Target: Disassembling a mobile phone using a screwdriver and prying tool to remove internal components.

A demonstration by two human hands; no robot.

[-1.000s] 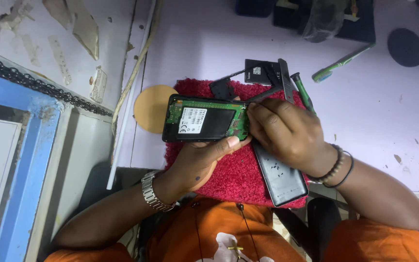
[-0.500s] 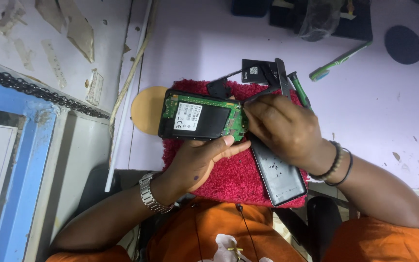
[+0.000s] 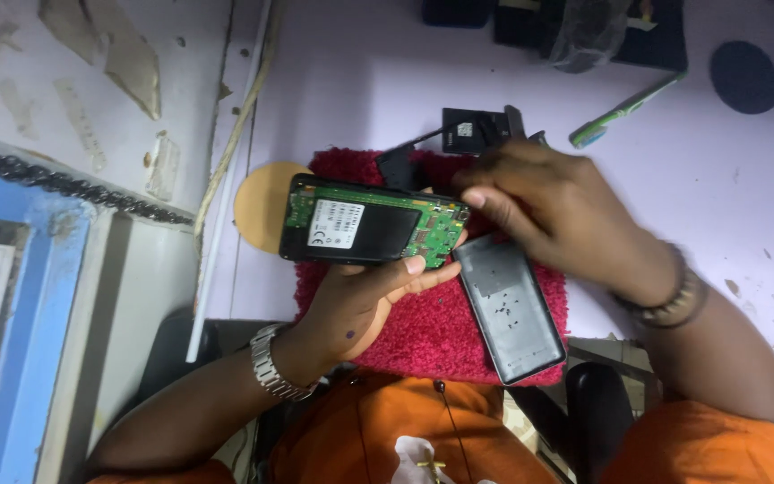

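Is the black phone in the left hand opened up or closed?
Opened: the black phone shows bare green circuit board; its grey back cover lies apart.

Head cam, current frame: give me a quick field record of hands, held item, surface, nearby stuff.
left hand: grips opened phone from below, circuit board and battery exposed
right hand: fingertips at the phone's board end, blurred
surface: red mat on pale purple table
beside phone: grey back cover lying on the mat
farther back: green-tipped tool, small black parts
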